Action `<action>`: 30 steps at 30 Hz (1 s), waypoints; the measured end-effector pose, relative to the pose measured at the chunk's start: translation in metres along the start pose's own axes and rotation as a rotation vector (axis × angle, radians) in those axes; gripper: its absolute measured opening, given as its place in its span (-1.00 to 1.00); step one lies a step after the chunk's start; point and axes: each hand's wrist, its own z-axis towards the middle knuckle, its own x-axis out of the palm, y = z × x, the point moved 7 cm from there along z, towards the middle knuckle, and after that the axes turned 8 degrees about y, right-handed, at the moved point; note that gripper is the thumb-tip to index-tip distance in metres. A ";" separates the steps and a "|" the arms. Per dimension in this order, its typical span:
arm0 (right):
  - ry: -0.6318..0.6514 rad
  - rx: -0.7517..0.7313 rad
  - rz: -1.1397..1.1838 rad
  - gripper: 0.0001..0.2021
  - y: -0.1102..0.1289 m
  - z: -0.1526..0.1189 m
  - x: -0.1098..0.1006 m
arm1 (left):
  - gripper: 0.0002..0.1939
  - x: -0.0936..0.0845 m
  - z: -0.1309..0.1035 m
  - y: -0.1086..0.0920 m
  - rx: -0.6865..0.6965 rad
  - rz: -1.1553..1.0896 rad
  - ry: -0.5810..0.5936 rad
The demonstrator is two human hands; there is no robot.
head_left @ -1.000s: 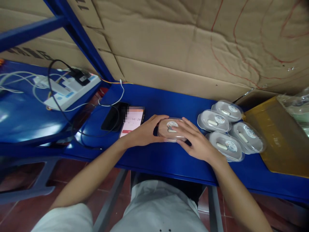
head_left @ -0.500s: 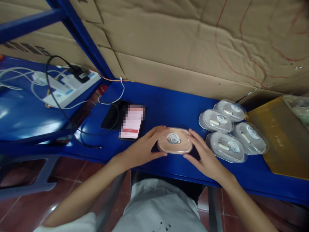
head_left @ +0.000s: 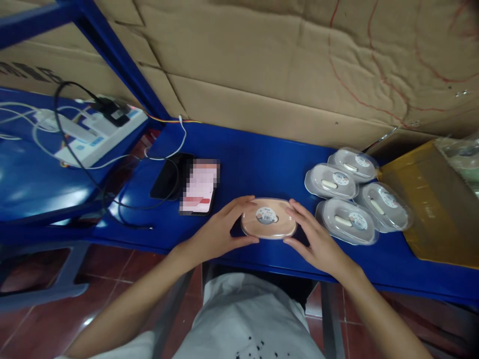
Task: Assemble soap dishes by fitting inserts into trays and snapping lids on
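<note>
An oval peach-coloured plastic container (head_left: 275,228) with a clear edge and a round barcode label is in front of me, near the front of the blue table. My left hand (head_left: 224,227) grips its left end, thumb at the near side and fingers at the far side. Around the right end curl the thumb and fingers of my right hand (head_left: 314,237). Whether the container touches the table I cannot tell. Just right of my right hand stand several oval clear-lidded containers (head_left: 348,222) in grey-white, each with a pale handle piece and a round label.
Left of my hands lie a phone (head_left: 200,187) with a lit, blurred screen and a black flat object (head_left: 166,177). A white power strip (head_left: 101,134) with cables sits further left. At right is a taped cardboard box (head_left: 434,204); a cardboard wall (head_left: 243,65) stands behind.
The view has shifted slightly, so the table's objects appear a little further left. Both hands keep their hold on the peach container.
</note>
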 end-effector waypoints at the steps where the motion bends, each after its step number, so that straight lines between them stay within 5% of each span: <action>1: -0.007 -0.002 -0.034 -0.19 0.002 0.002 -0.001 | -0.29 0.000 0.000 0.000 -0.010 0.024 -0.004; 6: -0.083 -0.008 -0.179 -0.21 0.007 0.020 -0.016 | -0.26 -0.012 0.014 0.003 -0.056 0.133 -0.025; 14: -0.122 0.117 -0.092 -0.39 -0.011 0.056 -0.040 | -0.28 -0.049 0.075 0.015 -0.036 -0.091 0.070; 20: -0.296 0.277 0.067 -0.42 -0.036 0.080 -0.054 | -0.21 -0.048 0.105 0.023 -0.078 -0.159 -0.088; 27: -0.387 0.437 0.059 -0.34 -0.053 0.078 -0.053 | -0.16 -0.048 0.107 0.031 -0.067 -0.263 -0.230; 30: -0.425 0.330 -0.044 -0.28 -0.036 0.073 -0.053 | -0.11 -0.047 0.100 0.032 -0.055 -0.298 -0.221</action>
